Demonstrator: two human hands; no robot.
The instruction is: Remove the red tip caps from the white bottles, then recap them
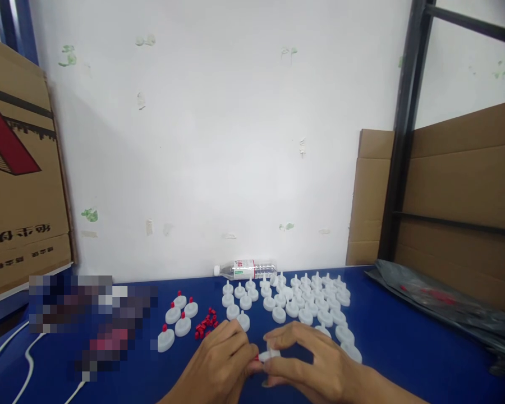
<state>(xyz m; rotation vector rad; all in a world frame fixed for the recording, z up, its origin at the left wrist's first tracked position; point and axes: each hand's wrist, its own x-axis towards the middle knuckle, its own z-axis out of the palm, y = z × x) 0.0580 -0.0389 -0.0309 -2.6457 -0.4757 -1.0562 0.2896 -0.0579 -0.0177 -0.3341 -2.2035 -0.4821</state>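
Both bare hands meet low in view, the left hand (223,356) with its fingers pinched together on a small red plastic cap (256,357), mostly hidden, and the right hand (315,359) with its fingers clamped on a round white plastic lid (272,354). Cap and lid are held close together between the hands, above the blue surface (387,331). Just beyond the left hand lies a loose pile of red caps (206,323); left of it stand five white lids with red tips (183,326). Behind the right hand spreads a crowd of white spouted lids (306,315), and a clear plastic bottle (244,270) lies on its side near the wall (219,140).
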